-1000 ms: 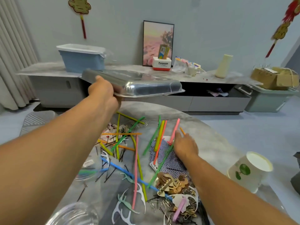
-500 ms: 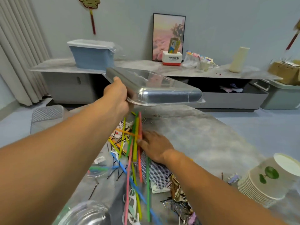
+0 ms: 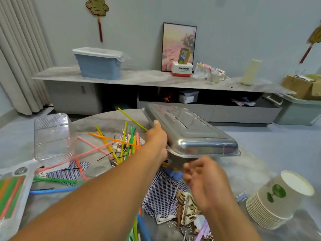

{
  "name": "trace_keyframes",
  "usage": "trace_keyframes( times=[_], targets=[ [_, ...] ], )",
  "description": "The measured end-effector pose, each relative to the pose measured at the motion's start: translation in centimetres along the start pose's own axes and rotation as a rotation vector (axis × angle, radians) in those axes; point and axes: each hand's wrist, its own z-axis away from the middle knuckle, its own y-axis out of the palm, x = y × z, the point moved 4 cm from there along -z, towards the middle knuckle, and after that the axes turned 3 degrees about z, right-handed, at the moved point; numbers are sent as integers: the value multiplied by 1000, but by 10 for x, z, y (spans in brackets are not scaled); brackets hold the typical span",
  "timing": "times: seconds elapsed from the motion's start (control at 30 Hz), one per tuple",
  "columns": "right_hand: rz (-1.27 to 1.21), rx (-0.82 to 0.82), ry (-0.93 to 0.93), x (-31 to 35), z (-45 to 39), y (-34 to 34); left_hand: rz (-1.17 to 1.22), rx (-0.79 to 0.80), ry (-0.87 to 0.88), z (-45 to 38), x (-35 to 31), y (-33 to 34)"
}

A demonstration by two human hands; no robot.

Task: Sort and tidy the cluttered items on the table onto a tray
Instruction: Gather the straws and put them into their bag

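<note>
My left arm reaches straight out over the middle of the table (image 3: 107, 117), and my left hand (image 3: 157, 138) grips the near-left rim of the metal tray (image 3: 191, 134), fingers curled under the edge and thumb on top. The tray is bottom side up and tilted, its far end higher, hovering above the table's far half rather than resting on it.

My right hand (image 3: 205, 180) sits lower, just under the tray's near edge, blurred; the fingers look loosely spread and slightly bent, and I see nothing held in them. It hovers over the blue-patterned playing cards (image 3: 163, 193) near the table's near edge.

Coloured sticks (image 3: 121, 145) lie scattered across the table's centre and left, crossing each other, with dark hairpins (image 3: 106, 156) among them. A clear plastic box (image 3: 52, 134) stands toward the left edge. A stack of paper cups (image 3: 278, 200) lies tipped at the right edge.
</note>
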Motion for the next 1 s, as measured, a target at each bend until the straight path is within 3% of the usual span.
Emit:
trace_keyframes(
  times=[0.03, 0.1, 0.23, 0.43, 0.6, 0.87, 1.0],
  targets=[
    [-234, 23, 5, 5, 2, -2, -3, 12, -12, 1, 8, 6],
    [-440, -11, -9, 8, 2, -6, -3, 42, -36, 3, 22, 17],
    [-457, -216, -114, 5, -14, -18, -79, 129, -67, 3, 41, 39],
    [-429, -340, -123, 5, -44, -39, -391, 264, -7, 10, 63, 58],
    [-347, -412, -49, 1, -68, -49, -636, 335, 146, 7, 64, 51],
    [-291, -300, 136, -7, -84, -48, -666, 463, 109, 10, 70, 50],
    [-143, -203, 192, -6, -76, -46, -739, 393, 74, 6, 72, 44]
  ],
)
